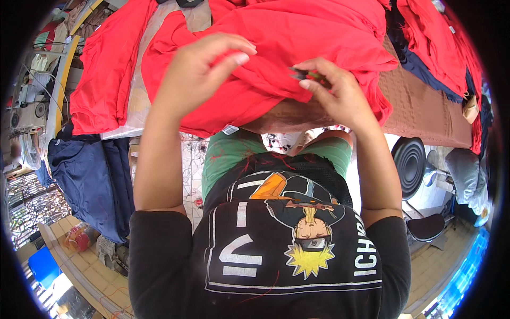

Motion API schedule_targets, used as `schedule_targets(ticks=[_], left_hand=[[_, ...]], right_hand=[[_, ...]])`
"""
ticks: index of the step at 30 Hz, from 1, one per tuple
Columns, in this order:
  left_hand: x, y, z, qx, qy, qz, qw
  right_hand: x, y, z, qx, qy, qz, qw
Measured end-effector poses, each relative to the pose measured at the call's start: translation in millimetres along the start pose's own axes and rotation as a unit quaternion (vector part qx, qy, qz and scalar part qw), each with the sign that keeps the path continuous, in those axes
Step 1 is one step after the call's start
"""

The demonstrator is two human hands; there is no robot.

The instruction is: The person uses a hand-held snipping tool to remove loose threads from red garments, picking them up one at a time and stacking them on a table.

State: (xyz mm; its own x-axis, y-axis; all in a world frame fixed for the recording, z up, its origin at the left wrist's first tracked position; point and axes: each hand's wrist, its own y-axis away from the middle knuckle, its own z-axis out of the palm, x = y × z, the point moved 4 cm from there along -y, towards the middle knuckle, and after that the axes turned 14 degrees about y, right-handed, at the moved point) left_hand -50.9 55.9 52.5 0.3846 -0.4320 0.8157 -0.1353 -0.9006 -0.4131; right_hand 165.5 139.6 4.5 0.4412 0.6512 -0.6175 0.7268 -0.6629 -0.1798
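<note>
A red garment (297,32) lies spread and wrinkled over the table in front of me, with a small white label (229,129) at its near edge. My left hand (204,69) hovers above its left part; the fingers are curved, with a gap between thumb and forefinger and nothing visible between them. In my right hand (340,93) is a small pair of thread snips (320,79), held between thumb and fingers, its dark tip pointing left over the red cloth. The hand covers part of its handle.
More red garments lie at the left (106,80) and the far right (433,42). Brown sheeting (425,101) covers the table's right side. Dark blue cloth (90,181) hangs at the left. A round black ribbed object (409,167) stands below the table at right.
</note>
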Motion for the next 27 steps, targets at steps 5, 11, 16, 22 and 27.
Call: schedule_targets(ticks=[5, 11, 16, 22, 27], left_hand=[[-63, 31, 17, -0.015, -0.356, -0.005, 0.934], [-69, 70, 15, 0.002, -0.245, 0.006, 0.969], [-67, 70, 22, 0.083, -0.168, -0.049, 0.981], [-58, 50, 45, 0.039, -0.171, -0.05, 0.983], [-63, 47, 50, -0.012, -0.161, -0.038, 0.986]], right_hand=[[-1, 9, 29, -0.152, -0.066, -0.01, 0.986], [-10, 24, 35, -0.145, -0.014, -0.099, 0.984], [-16, 26, 38, -0.195, -0.01, -0.072, 0.978], [-20, 33, 40, -0.191, 0.017, -0.092, 0.977], [-17, 37, 42, -0.211, 0.04, -0.089, 0.973]])
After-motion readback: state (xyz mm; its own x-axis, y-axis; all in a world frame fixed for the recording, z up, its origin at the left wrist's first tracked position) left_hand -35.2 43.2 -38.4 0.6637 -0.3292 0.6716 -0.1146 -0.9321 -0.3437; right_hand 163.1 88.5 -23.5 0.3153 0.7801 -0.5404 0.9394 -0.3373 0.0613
